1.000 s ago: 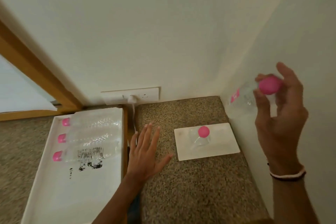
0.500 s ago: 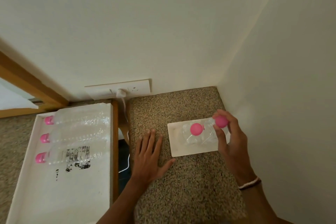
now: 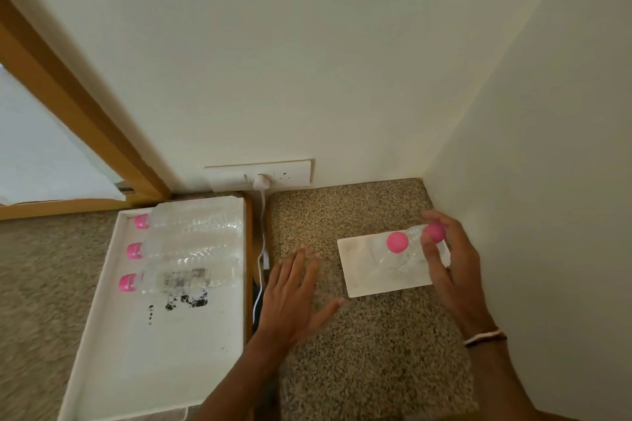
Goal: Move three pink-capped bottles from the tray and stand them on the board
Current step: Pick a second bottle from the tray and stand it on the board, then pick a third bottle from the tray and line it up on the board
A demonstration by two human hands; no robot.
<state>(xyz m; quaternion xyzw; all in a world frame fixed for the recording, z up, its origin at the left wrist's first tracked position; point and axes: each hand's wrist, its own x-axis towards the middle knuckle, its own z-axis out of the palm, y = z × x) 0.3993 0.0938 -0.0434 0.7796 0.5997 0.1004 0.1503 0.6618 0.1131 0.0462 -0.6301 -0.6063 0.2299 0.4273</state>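
Note:
On the speckled counter lies a white board. One clear pink-capped bottle stands upright on it. Just to its right, my right hand grips a second pink-capped bottle near its neck, held upright over the board's right end. My left hand rests flat and open on the counter, left of the board. Three more pink-capped bottles lie on their sides in the white tray, caps pointing left: a far one, a middle one and a near one.
A white wall socket with a plug and cable sits between tray and counter. Walls close off the corner behind and to the right of the board. A wooden frame runs diagonally at the left.
My right hand has carried the second bottle down from beside the right wall to the board, next to the standing bottle. My left hand stays on the counter.

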